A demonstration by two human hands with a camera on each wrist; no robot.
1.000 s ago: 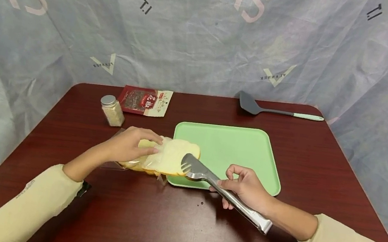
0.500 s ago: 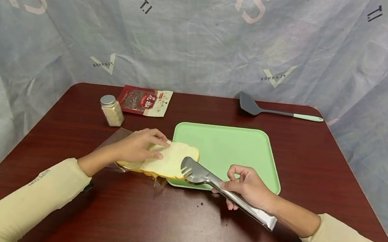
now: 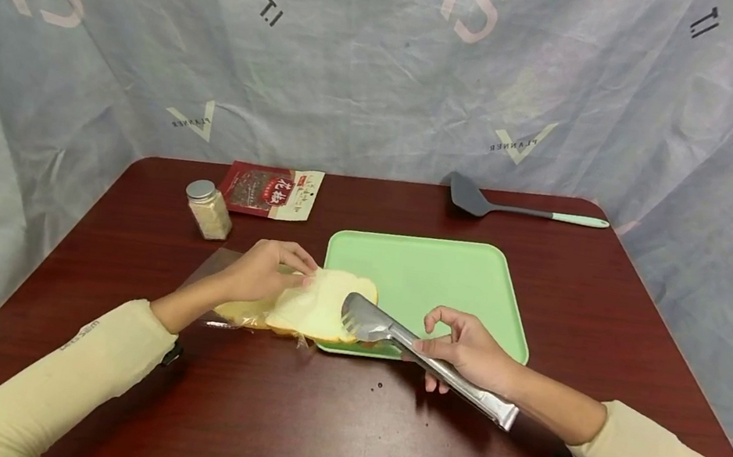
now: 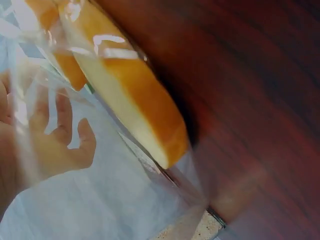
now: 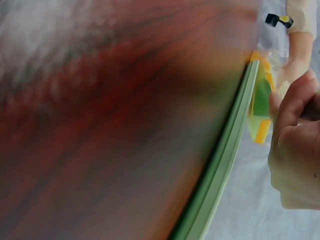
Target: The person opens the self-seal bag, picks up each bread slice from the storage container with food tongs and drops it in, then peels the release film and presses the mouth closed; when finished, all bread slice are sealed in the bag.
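Bread slices [image 3: 320, 302] lie partly in a clear plastic bag [image 3: 213, 267], their right end over the left side of the green tray [image 3: 438, 271]. My left hand [image 3: 260, 273] pinches the bag's film at the top of the bread; in the left wrist view the hand [image 4: 62, 145] shows through plastic beside crusted bread [image 4: 145, 100]. My right hand [image 3: 478, 356] grips metal tongs [image 3: 450, 379], whose jaws are at the bread's right end, one over its top. The lower jaw is mostly hidden. The right wrist view shows the right hand [image 5: 300, 155] beside the tray's rim [image 5: 225, 160].
A jar with a grey lid [image 3: 209, 211] stands at the back left, beside a red and cream packet [image 3: 268, 192]. A dark spatula with a pale green handle [image 3: 518, 210] lies along the back right edge. Small dark specks dot the table in front of the tray.
My left hand has shifted right and its spread fingers have drawn together on the film. The slice's near edge sits slightly lower. The tongs have barely moved.
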